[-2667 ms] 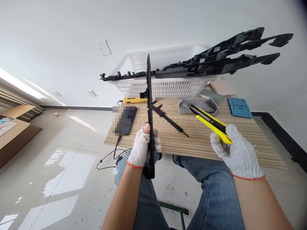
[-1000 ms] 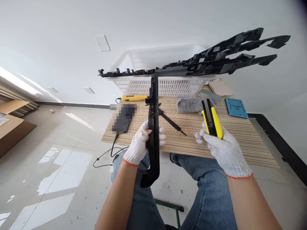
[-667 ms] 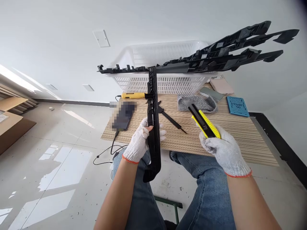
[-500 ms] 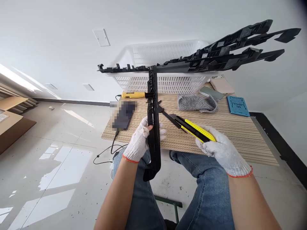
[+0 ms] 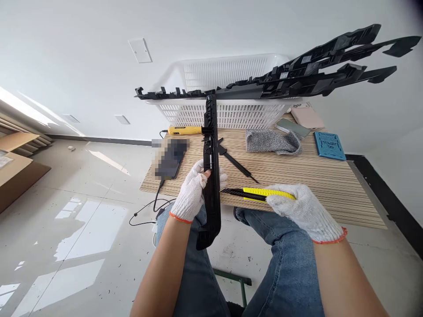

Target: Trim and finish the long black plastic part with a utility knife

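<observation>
My left hand (image 5: pixel 192 196), in a white knit glove, is wrapped round the middle of a long black plastic strip (image 5: pixel 211 176) that stands nearly upright over my lap and the table's near edge. My right hand (image 5: pixel 304 211), gloved too, grips a yellow and black utility knife (image 5: pixel 256 193). The knife lies level and points left, its tip right at the strip's right edge.
A striped wooden table (image 5: pixel 330 180) holds a white plastic basket (image 5: pixel 228 116) with several long black strips (image 5: pixel 297 79) laid across it. Also on it: a phone (image 5: pixel 170 158), a yellow tool (image 5: pixel 185 130), a black caliper (image 5: pixel 236 163), a grey glove (image 5: pixel 272 141), a blue pad (image 5: pixel 328 145).
My right hand has swung the knife down from pointing up and away to lying level, and brought its tip leftward to the strip. The strip turned from edge-on to show its side.
</observation>
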`<state>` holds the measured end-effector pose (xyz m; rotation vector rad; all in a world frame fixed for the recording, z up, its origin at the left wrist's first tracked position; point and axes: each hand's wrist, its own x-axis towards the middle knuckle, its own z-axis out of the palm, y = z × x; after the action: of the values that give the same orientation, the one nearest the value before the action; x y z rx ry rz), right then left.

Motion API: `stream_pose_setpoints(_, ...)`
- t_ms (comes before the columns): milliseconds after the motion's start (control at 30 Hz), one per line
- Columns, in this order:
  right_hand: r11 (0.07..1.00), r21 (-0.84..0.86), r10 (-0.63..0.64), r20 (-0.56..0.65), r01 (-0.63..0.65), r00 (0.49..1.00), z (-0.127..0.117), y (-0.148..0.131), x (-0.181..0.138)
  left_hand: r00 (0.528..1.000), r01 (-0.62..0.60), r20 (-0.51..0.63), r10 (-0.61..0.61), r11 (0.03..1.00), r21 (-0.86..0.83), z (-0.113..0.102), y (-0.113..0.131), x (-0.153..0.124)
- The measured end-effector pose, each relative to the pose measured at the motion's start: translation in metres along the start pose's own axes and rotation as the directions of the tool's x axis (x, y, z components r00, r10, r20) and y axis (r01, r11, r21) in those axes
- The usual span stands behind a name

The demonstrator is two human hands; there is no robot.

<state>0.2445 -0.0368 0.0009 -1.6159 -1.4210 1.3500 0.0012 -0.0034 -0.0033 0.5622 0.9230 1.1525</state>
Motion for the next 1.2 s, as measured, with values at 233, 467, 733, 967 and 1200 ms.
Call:
stream_pose_setpoints(233,0.981,-0.175,-0.091,0.002,0.090,0.996,0.004,0.000,0.001,0.999,0.002,0.053,-0.002,1.000,0.003,-0.002,-0.002,0.001)
stream_pose_setpoints(467,0.963,-0.211,-0.165,0.034,0.168,0.986,0.008,0.007,0.006,0.998,-0.002,0.060,-0.002,0.998,0.069,-0.003,-0.001,0.000)
stream_pose_setpoints(733,0.980,-0.111,-0.170,-0.044,0.164,0.985,0.010,0.006,0.006,0.999,0.001,0.054,-0.006,0.997,0.078,-0.003,0.001,0.000)
stream_pose_setpoints(967,0.993,-0.058,-0.110,-0.213,0.100,0.971,0.012,0.007,0.008,0.999,0.019,0.045,-0.021,0.998,0.062,-0.002,0.002,0.001)
stream_pose_setpoints(1200,0.993,-0.048,-0.114,-0.214,0.106,0.970,0.012,0.008,0.009,0.998,0.040,0.050,-0.041,0.998,0.038,-0.001,0.003,0.001)
